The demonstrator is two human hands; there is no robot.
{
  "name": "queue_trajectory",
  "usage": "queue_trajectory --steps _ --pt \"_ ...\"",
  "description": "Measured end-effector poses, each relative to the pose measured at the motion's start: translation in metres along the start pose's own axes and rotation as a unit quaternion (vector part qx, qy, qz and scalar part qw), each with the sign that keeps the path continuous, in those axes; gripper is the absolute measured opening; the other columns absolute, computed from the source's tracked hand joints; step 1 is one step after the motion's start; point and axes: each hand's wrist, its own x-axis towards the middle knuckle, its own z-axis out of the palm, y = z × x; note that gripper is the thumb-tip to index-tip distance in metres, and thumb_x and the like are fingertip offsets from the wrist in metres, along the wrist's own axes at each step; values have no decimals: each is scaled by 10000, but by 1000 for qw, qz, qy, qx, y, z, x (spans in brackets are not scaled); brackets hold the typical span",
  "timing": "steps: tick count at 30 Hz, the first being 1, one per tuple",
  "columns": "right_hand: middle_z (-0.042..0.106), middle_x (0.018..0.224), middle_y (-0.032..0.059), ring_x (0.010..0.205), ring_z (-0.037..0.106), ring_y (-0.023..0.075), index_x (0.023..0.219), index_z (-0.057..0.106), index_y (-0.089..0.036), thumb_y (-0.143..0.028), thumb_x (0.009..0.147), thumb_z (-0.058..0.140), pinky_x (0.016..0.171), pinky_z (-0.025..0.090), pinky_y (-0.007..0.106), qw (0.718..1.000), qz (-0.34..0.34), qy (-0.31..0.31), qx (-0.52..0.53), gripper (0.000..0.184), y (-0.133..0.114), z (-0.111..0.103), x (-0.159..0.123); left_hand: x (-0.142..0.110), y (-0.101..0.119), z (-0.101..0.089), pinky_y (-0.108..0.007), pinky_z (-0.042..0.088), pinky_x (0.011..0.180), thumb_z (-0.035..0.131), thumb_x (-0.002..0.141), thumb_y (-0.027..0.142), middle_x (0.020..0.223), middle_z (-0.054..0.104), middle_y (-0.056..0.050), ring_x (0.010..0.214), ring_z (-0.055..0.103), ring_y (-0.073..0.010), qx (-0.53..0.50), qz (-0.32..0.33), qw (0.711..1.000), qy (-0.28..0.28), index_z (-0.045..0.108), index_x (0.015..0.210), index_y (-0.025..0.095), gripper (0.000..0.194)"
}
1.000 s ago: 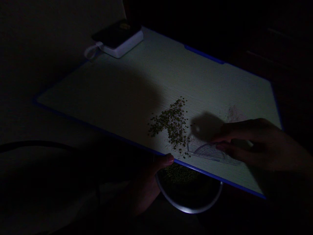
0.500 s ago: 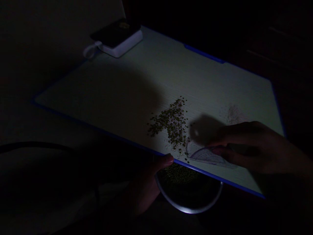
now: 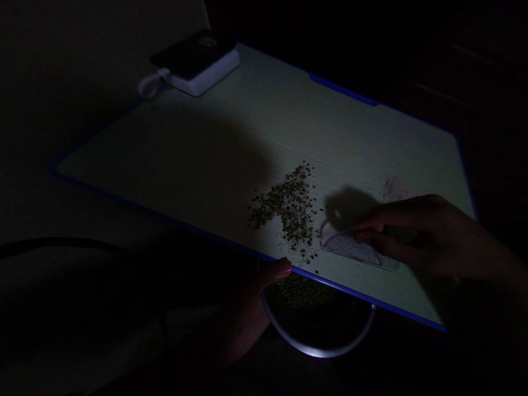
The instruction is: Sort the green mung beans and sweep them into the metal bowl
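My right hand (image 3: 416, 231) pinches a clear, half-round plastic protractor (image 3: 350, 247) between thumb and fingers, tilted low over a whitish board (image 3: 355, 148) with a blue edge. Just left of the protractor lies a loose patch of small green mung beans (image 3: 289, 206), some touching pale bits. My left hand (image 3: 264, 297) is at the board's near edge, thumb on top of the blue rim and fingers hidden underneath. Under that edge, beside my left hand, is a round bowl (image 3: 317, 352) with a shiny rim, holding more green beans (image 3: 303, 290).
At the board's far left corner sits a white block-like device (image 3: 210, 71) with a dark top and a looped strap (image 3: 150, 82). A faint pale smudge (image 3: 394, 187) marks the board beyond my right hand. A dark cable (image 3: 61, 242) curves at left. The surroundings are very dark.
My right hand and the protractor have shifted slightly away from the board's near edge. The bean patch and my left hand look the same.
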Motion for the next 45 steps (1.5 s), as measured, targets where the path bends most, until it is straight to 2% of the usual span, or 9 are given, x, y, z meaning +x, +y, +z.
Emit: queue_trajectory --steps 2,6,12,18,23,27,31,36,45 --pt "847 860 37 662 791 168 1088 784 -215 -315 997 662 562 564 257 1000 4 7 -5 182 0 0 0 0 2 3 -530 333 1246 721 921 260 1354 786 -109 1425 585 -357 -1 -4 1000 -2 620 1483 206 574" --pt "850 903 50 697 793 163 1072 787 -206 -314 1021 630 615 582 255 999 -31 -10 4 197 -5 2 4 0 2 4 -519 314 1260 727 921 255 1306 810 -100 1433 578 -349 -12 -10 1000 -2 712 1375 197 459" --pt "846 903 50 703 788 155 1083 794 -212 -289 1020 633 640 597 234 998 -47 -15 23 189 -7 3 6 1 -3 -4 -513 323 1260 655 973 227 1333 799 -85 1439 576 -319 -22 4 1000 -16 755 1308 210 350" --pt "847 945 55 766 800 141 1094 781 -178 -245 1022 633 699 592 208 998 -58 -6 3 177 -8 4 7 1 0 2 -521 336 1252 710 935 240 1345 792 -97 1426 587 -335 -5 -2 1000 -5 715 1372 206 439" --pt "846 960 61 787 799 134 1097 786 -171 -250 1027 637 700 590 203 997 -66 -26 22 183 -9 5 8 1 0 0 -530 337 1246 712 932 249 1314 807 -89 1416 595 -338 -4 6 1000 -2 738 1337 221 407" --pt "841 940 58 768 793 136 1105 782 -180 -256 1037 623 689 593 218 997 -72 -10 14 189 -10 5 7 2 -1 0 -542 337 1239 726 918 264 1263 824 -103 1406 600 -354 -11 -3 1000 -14 772 1267 205 357" --pt "841 989 69 823 801 148 1126 776 -181 -267 1047 614 721 602 226 997 -79 -10 9 199 -8 8 8 3 1 4 -541 342 1232 768 881 260 1220 835 -104 1395 606 -363 -6 -2 1000 8 760 1276 194 400" --pt "839 1019 61 848 800 149 1159 772 -191 -267 1040 636 743 604 231 997 -77 -13 20 196 -6 12 9 3 -2 0 -536 361 1221 713 925 237 1235 828 -99 1385 617 -341 -13 4 1000 4 730 1318 204 394" --pt "840 1046 75 882 804 140 1168 773 -179 -262 1044 634 788 591 208 996 -81 -18 26 204 -7 14 11 2 -3 -1 -529 356 1231 681 953 234 1277 815 -104 1401 606 -336 -22 -7 1000 -10 768 1251 196 312"
